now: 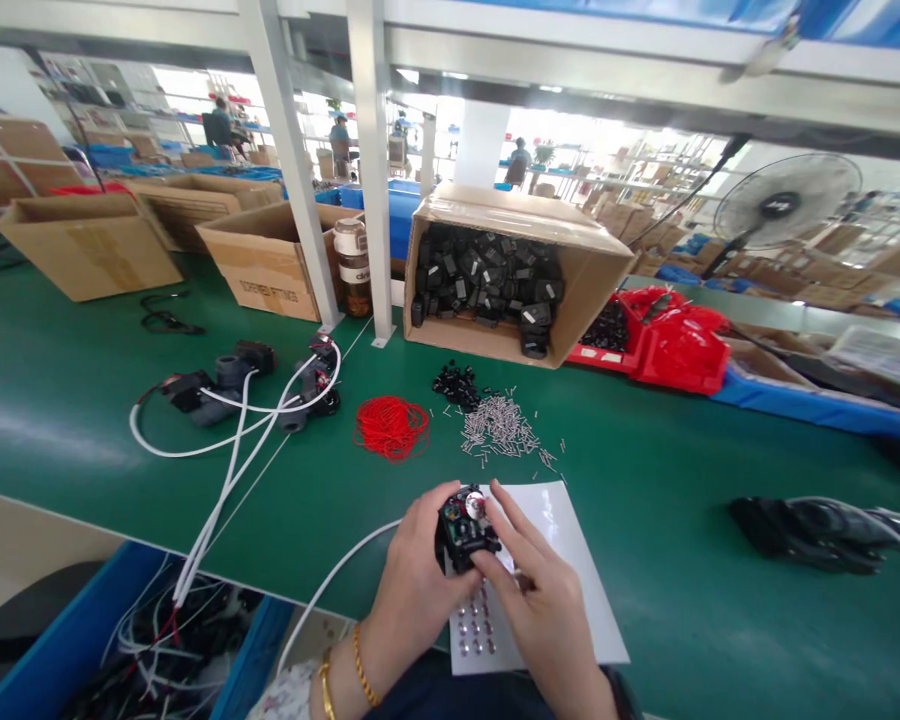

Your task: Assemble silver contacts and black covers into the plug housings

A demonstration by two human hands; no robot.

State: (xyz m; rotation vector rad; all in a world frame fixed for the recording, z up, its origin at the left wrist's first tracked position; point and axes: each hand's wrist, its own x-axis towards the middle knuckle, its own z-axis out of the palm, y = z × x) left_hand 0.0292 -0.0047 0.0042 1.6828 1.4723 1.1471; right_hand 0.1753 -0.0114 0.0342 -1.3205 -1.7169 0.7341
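My left hand (412,570) is wrapped around a small black device (461,525) with an open top that shows coloured parts and a round metal disc. A white cable (330,585) runs from it down to the left. My right hand (536,590) is at the device's right side, with its index finger stretched up along the edge and its thumb pressed against the front. Both hands are above a white sheet (562,560) that carries rows of small round metal discs (476,625).
On the green table lie a pile of small metal pins (499,430), a bundle of red wire (391,428), small black parts (456,385), and black devices with white cables (270,395). A tipped cardboard box of black parts (495,280), red bins (675,340) and a blue crate (150,640) surround me.
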